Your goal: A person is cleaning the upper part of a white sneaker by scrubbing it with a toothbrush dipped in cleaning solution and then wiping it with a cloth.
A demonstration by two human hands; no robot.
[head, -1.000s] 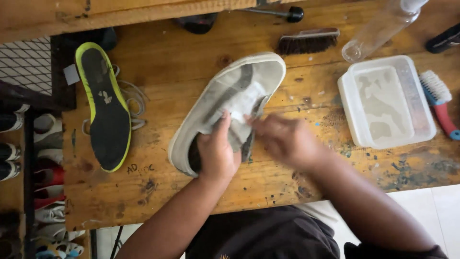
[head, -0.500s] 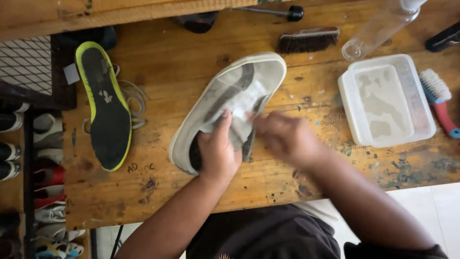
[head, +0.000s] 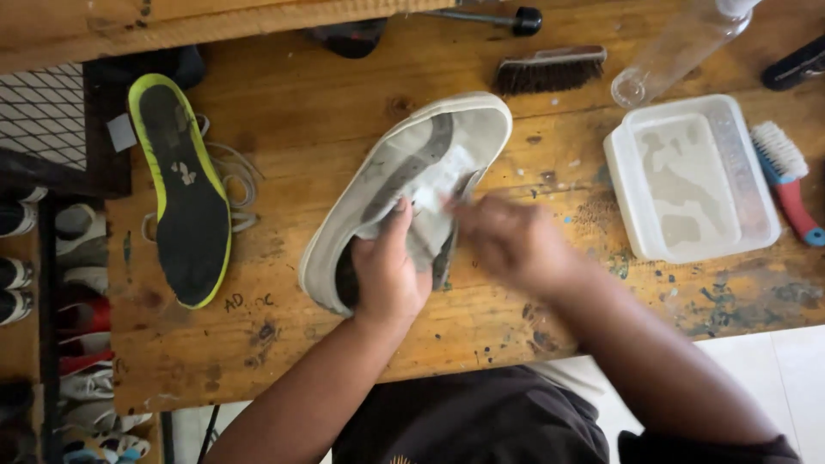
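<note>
Left hand (head: pixel 388 279) clamped on grey shoe (head: pixel 404 185); right hand (head: pixel 507 241) blurred, grip unclear; insole (head: pixel 185 193) left, water tub (head: pixel 692 180) right.

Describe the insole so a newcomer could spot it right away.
Start at the wooden workbench and look to its left end, beside the grey shoe held by the left hand. The insole lies flat over loose laces: long, black, and the only thing edged in bright yellow-green.

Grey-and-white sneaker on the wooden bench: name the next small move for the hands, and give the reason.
Probably one more short wipe along the side of the grey-and-white sneaker. The left hand grips its heel end and pins it on the wooden bench, while the right hand, blurred, sits at its side by a pale cloth. The white plastic tub of water stands close.
</note>
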